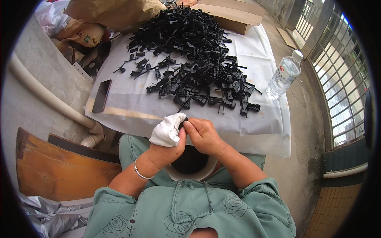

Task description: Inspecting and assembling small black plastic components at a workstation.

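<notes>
A white cloth or partial glove (164, 131) covers the fingers of my left hand (170, 144), which is closed round a small black plastic part (182, 123). My right hand (204, 135) meets it at the table's near edge, thumb and fingers pinched on the same part. Most of that part is hidden by my fingers. Just beyond my hands, a large heap of similar black plastic parts (186, 39) with thin stems spreads over the table. Below my hands, between my knees, stands a round container with a pale rim (173, 173) and a dark inside.
White sheeting (262, 131) covers the table. A dark phone (102, 96) lies at the left, and a clear water bottle (283, 75) stands at the right edge. Behind the heap are a cardboard box (234, 18) and brown paper (113, 14). A pipe (47, 89) runs along the left.
</notes>
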Demonstrator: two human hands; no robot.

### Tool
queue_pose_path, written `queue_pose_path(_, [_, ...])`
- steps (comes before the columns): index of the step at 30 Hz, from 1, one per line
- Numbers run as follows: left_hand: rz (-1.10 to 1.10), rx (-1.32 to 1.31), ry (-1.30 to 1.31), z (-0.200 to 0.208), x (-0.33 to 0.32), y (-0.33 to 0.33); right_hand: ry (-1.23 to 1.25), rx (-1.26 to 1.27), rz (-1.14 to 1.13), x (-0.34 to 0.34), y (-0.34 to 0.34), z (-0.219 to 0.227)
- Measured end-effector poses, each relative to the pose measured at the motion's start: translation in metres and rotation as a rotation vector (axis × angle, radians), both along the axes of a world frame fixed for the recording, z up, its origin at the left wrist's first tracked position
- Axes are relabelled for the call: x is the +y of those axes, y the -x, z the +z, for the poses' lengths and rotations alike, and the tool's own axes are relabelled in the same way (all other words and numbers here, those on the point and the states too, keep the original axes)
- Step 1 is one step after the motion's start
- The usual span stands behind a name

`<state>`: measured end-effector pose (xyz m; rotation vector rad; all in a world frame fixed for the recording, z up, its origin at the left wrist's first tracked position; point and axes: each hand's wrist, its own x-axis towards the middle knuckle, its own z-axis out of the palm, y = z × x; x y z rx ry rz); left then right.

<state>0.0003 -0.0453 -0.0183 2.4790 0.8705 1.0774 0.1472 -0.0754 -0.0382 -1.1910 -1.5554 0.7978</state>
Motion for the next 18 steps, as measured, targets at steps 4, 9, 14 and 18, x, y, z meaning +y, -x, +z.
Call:
queue_pose_path(4, [-0.115, -0.287, 0.356, -0.006, 0.009, 0.002, 0.023, 0.060, 0.125, 0.003, -0.014, 0.009])
queue_pose_path(9, [-0.333, -0.677, 1.136, 0.003, 0.018, 0.010, -0.115, -0.159, 0.072, 0.005, -0.024, -0.002])
queue_pose_path(14, [-0.199, -0.435, 0.951, 0.010, 0.015, 0.006, -0.293, -0.140, 0.063, 0.007, -0.028, 0.001])
queue_pose_path(18, [-0.310, -0.232, 1.025, 0.015, 0.008, 0.007, -0.061, 0.004, 0.040, 0.003, -0.020, 0.005])
